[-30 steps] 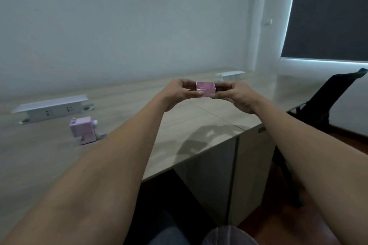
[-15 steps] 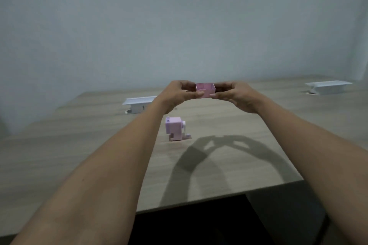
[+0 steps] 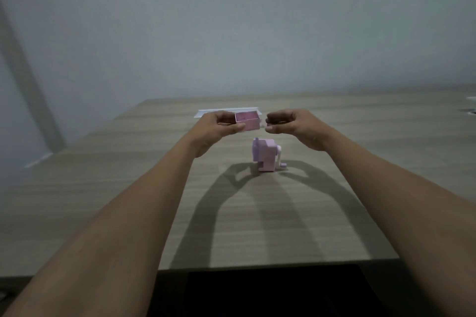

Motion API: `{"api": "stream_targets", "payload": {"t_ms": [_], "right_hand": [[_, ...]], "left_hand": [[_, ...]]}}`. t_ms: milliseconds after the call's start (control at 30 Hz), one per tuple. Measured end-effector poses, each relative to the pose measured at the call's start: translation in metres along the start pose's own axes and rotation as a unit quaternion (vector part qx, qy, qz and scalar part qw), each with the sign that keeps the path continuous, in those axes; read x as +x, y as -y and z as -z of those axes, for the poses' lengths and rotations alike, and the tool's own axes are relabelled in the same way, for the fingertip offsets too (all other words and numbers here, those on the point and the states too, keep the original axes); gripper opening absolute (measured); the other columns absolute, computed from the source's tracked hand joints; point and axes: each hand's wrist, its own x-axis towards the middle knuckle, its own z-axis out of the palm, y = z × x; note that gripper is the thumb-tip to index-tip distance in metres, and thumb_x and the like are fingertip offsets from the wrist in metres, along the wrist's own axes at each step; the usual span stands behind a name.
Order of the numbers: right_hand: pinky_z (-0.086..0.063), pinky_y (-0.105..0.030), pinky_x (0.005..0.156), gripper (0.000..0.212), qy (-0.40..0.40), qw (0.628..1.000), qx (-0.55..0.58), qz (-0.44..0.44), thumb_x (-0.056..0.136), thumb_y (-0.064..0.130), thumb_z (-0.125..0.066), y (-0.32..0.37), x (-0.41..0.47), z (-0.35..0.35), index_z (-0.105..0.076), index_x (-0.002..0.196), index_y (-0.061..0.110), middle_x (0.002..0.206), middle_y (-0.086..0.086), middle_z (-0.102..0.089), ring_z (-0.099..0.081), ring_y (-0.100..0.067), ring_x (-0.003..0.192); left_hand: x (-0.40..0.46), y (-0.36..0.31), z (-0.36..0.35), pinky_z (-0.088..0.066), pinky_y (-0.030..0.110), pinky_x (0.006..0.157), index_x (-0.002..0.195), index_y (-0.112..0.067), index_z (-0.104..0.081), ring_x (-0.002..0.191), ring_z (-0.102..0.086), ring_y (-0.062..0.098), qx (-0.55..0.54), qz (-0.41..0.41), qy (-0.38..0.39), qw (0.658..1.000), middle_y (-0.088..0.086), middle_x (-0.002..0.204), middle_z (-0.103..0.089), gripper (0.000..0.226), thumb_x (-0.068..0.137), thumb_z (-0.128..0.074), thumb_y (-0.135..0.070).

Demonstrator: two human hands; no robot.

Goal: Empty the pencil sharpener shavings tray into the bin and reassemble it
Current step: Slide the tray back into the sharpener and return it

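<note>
My left hand [image 3: 219, 128] holds a small pink shavings tray [image 3: 247, 121] in the air, thumb and fingers pinched on its left end, open side up. My right hand [image 3: 291, 123] hovers just right of the tray, fingers curled and apart from it, holding nothing. Below and between the hands, the pink pencil sharpener body [image 3: 266, 154] stands upright on the wooden desk [image 3: 128, 188], its crank on the right side. No bin is in view.
A white power socket box [image 3: 206, 112] lies on the desk behind my hands, partly hidden by them. The desk's front edge runs across the bottom, with dark space beneath. A pale wall rises behind the desk.
My view swung left from the desk corner and chair to face the sharpener. My right hand let go of the tray; my left hand alone holds it now.
</note>
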Motion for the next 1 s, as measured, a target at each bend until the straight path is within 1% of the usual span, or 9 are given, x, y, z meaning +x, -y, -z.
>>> {"api": "stream_targets", "payload": {"t_ms": [133,333,467,567,667,733,800,900,1000], "right_hand": [[-0.045,-0.026,0.101,0.061,-0.011,0.999,-0.033,-0.016,0.078,0.01,-0.084,-0.021,-0.003,0.0,-0.062,0.134,0.002,0.128,-0.01,-0.069,-0.064,-0.018,0.119],[-0.044,-0.03,0.107,0.058,0.009,0.999,-0.027,-0.036,0.078,0.01,-0.082,-0.04,-0.004,-0.004,-0.064,0.132,0.002,0.127,-0.007,-0.07,-0.064,-0.014,0.118],[-0.049,-0.017,0.089,0.052,0.017,0.999,-0.039,-0.032,0.079,0.005,-0.08,-0.044,-0.005,-0.002,-0.065,0.129,0.002,0.124,-0.009,-0.07,-0.066,-0.008,0.106],[-0.051,-0.013,0.082,0.051,0.021,0.999,-0.041,-0.03,0.08,0.005,-0.079,-0.045,-0.004,0.0,-0.066,0.13,0.003,0.123,-0.006,-0.071,-0.066,-0.005,0.103],[-0.051,-0.013,0.081,0.05,0.019,0.999,-0.034,-0.03,0.081,0.006,-0.079,-0.048,-0.003,0.0,-0.066,0.129,0.003,0.122,-0.006,-0.071,-0.067,-0.005,0.102],[-0.052,-0.012,0.082,0.05,0.016,0.999,-0.026,-0.031,0.081,0.005,-0.079,-0.051,-0.002,-0.001,-0.066,0.129,0.003,0.121,-0.007,-0.071,-0.068,-0.005,0.101],[-0.051,-0.014,0.086,0.049,0.013,0.999,-0.017,-0.033,0.081,0.005,-0.078,-0.053,-0.002,-0.001,-0.067,0.129,0.003,0.12,-0.007,-0.072,-0.068,-0.004,0.1],[-0.048,-0.021,0.095,0.048,0.009,0.999,0.003,-0.036,0.082,0.004,-0.078,-0.057,-0.002,0.0,-0.067,0.128,0.003,0.121,-0.007,-0.073,-0.068,-0.008,0.104],[-0.05,-0.018,0.093,0.048,0.011,0.999,0.01,-0.039,0.082,0.004,-0.077,-0.058,-0.001,0.001,-0.066,0.129,0.002,0.12,-0.006,-0.072,-0.067,-0.009,0.107]], "left_hand": [[-0.005,0.029,0.011,-0.05,0.029,0.104,0.128,-0.004,-0.068,0.115,-0.069,0.021,-0.017,0.029,-0.021,0.999,0.01,0.122,-0.074,0.043,0.088,-0.077,-0.013],[-0.011,0.065,0.015,-0.05,0.036,0.107,0.131,-0.001,-0.064,0.118,-0.068,0.026,-0.009,0.079,-0.037,0.996,0.014,0.123,-0.073,0.048,0.086,-0.078,-0.011],[-0.022,0.078,0.006,-0.059,0.024,0.088,0.131,0.001,-0.063,0.107,-0.069,0.024,0.001,0.111,-0.026,0.993,0.014,0.12,-0.072,0.048,0.087,-0.078,-0.01],[-0.026,0.081,-0.003,-0.058,0.034,0.087,0.129,-0.001,-0.066,0.094,-0.067,0.02,0.015,0.132,-0.014,0.991,0.015,0.114,-0.073,0.044,0.087,-0.077,-0.011],[-0.024,0.082,-0.009,-0.056,0.019,0.067,0.127,-0.001,-0.066,0.08,-0.067,0.013,0.018,0.149,0.01,0.989,0.009,0.101,-0.074,0.041,0.088,-0.076,-0.008],[-0.022,0.081,-0.014,-0.055,0.012,0.061,0.125,-0.002,-0.067,0.072,-0.069,0.005,0.019,0.15,0.027,0.988,0.004,0.096,-0.073,0.037,0.089,-0.075,-0.006],[-0.021,0.082,-0.018,-0.055,0.012,0.065,0.122,-0.004,-0.069,0.067,-0.07,0.0,0.016,0.146,0.037,0.988,0.007,0.097,-0.074,0.034,0.088,-0.075,-0.006],[-0.018,0.084,-0.025,-0.057,0.023,0.079,0.122,-0.004,-0.07,0.084,-0.071,0.012,0.003,0.141,0.042,0.989,0.015,0.111,-0.076,0.038,0.085,-0.079,-0.01],[-0.016,0.084,-0.031,-0.058,0.027,0.084,0.124,-0.007,-0.07,0.091,-0.071,0.017,-0.006,0.142,0.042,0.989,0.014,0.113,-0.076,0.041,0.085,-0.08,-0.013]]}}
